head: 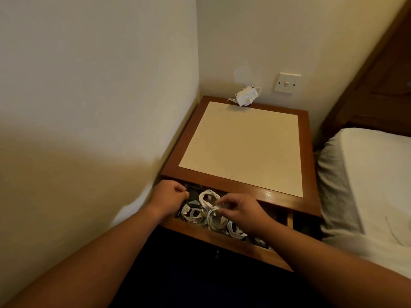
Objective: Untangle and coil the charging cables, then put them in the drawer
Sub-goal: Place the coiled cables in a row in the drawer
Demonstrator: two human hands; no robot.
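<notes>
- Your right hand [241,211] is over the middle of the open brown wooden drawer [200,232]; its fingers [222,204] are narrow, thumb and fingertips pinching a coiled white charging cable [206,203].
- That coil sits inside the drawer, on top of the heap of other white charging cables [195,215] (several coiled, plugs showing).
- Your left hand [171,195] is at the drawer's left back corner, fingers curled in tight over the dark black cables [191,200]; you can't tell whether they actually hold one (too dark and blurred).
- More white coils lie toward the drawer's right end, partly hidden under your right wrist.
- The drawer is pulled out from under the square brown wooden tabletop with a cream inset panel [240,147].
- A small white plug adapter [245,97] sits at the tabletop's back edge against the wall, with a white wall switch [287,83] just beside it on the right.
- The white bed mattress [367,185] lies to the right of the tabletop, with a dark wooden headboard [382,85] behind it.
</notes>
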